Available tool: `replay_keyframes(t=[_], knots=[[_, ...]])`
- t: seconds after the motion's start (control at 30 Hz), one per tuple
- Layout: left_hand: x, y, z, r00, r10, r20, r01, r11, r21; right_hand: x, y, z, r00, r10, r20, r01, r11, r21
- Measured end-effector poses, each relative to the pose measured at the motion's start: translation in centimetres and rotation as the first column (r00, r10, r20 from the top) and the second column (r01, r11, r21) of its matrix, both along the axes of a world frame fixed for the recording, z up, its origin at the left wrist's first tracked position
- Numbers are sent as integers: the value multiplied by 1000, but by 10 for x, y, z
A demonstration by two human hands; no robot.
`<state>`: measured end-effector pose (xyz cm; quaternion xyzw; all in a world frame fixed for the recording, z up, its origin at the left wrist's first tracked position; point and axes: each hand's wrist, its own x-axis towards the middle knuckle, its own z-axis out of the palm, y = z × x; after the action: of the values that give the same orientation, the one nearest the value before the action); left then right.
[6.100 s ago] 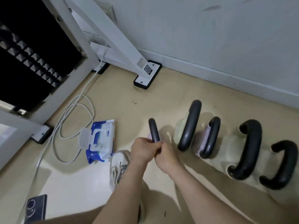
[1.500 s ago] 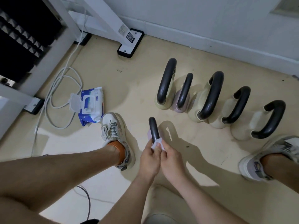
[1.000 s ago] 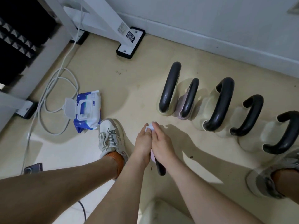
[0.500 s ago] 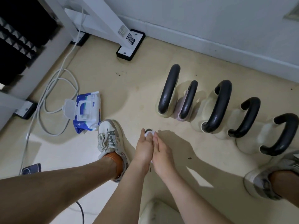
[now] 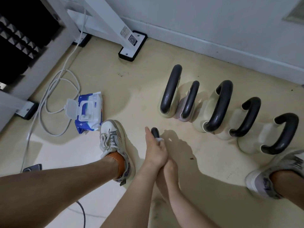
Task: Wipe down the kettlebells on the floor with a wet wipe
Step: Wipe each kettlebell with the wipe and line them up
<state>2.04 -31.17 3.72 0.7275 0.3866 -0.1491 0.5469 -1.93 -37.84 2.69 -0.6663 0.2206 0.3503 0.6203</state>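
Note:
A small kettlebell is tilted up off the floor between my feet; only the tip of its black handle (image 5: 155,132) shows past my fingers. My left hand (image 5: 154,151) is curled round that handle, with a white wet wipe (image 5: 159,139) poking out at its fingertips. My right hand (image 5: 169,169) grips lower down, right against my left wrist, and its fingers are mostly hidden. Several more kettlebells with black handles stand in a row on the beige floor, from the tall one (image 5: 171,91) to the far-right one (image 5: 279,135).
An open blue wipes pack (image 5: 88,111) lies left of my left shoe (image 5: 113,140). My right shoe (image 5: 269,178) is by the last kettlebell. A white cable (image 5: 54,96) loops near the white frame's foot (image 5: 132,46). A phone (image 5: 32,167) lies at the left.
The small kettlebell was pulled out of the row toward me. Over the last second my hands slid along its handle with the wipe, and my right hand dropped lower beneath my left.

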Motion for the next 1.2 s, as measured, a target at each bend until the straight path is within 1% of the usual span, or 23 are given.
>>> replay_keyframes(t=[0.03,0.07,0.1,0.13,0.17,0.2,0.23,0.27,0.37,0.43,0.5,0.53,0.57,0.67,0.73,0.77,0.83,0.9,0.93,0.97,1.03,1.13,1.2], knots=[[5,6,-3,1000,-11,-3,11,1000,-19,10,5,-3,997,-48,-60,51,998,46],[11,10,-1,1000,-9,-30,6,997,-76,22,12,-5,996,-56,-70,60,997,48],[22,17,-1,998,38,-50,-45,988,-146,35,18,-6,995,-57,-78,62,996,59],[32,25,-1,991,97,-91,-114,972,-206,45,27,-14,997,-59,-59,57,998,-27],[41,31,-2,982,152,-108,-176,948,-267,52,31,-12,1000,19,24,-18,998,-62],[47,35,-7,975,175,-134,-209,929,-305,58,36,-18,979,178,101,-162,975,-152],[53,38,-8,963,205,-174,-253,910,-328,62,39,-25,951,277,134,-252,951,-178],[57,40,-10,950,230,-212,-291,898,-330,67,40,-30,944,310,115,-289,943,-166],[67,47,-20,927,247,-283,-340,872,-353,83,39,-25,964,254,75,-250,966,-68],[71,48,-23,918,238,-316,-351,860,-372,92,35,-23,957,284,60,-281,958,-58],[71,49,-28,904,267,-335,-388,842,-375,98,31,-24,953,298,59,-295,954,-58],[70,49,-31,896,285,-339,-407,833,-375,97,33,-24,959,282,35,-280,959,-49],[68,50,-34,892,301,-337,-421,826,-375,95,31,-24,969,247,9,-246,969,-34],[58,45,-34,896,347,-277,-434,815,-384,81,25,-25,985,50,-164,-45,998,31],[48,34,-21,927,338,-166,-375,858,-350,70,15,-26,961,-72,-267,91,994,59],[41,25,-13,950,297,-96,-313,902,-297,66,10,-23,947,-123,-297,149,987,67],[24,7,-1,984,179,5,-178,977,-115,59,3,-16,934,-173,-313,213,972,96],[4,-8,-2,993,112,29,-112,994,4,54,0,-8,951,-143,-274,181,976,118],[-5,-13,-4,994,111,10,-112,993,27,52,-2,-5,966,-114,-233,143,983,114],[-14,-16,-5,991,135,-8,-135,990,31,49,-4,2,978,-90,-186,112,988,111],[-29,-22,-6,987,161,-2,-161,987,18,44,-14,7,994,-39,-98,42,999,25],[-51,-34,-6,988,154,28,-154,988,-19,28,-29,6,997,56,-58,-62,992,-108],[-60,-42,-5,989,134,58,-132,990,-39,17,-34,3,995,92,-49,-99,982,-163]])
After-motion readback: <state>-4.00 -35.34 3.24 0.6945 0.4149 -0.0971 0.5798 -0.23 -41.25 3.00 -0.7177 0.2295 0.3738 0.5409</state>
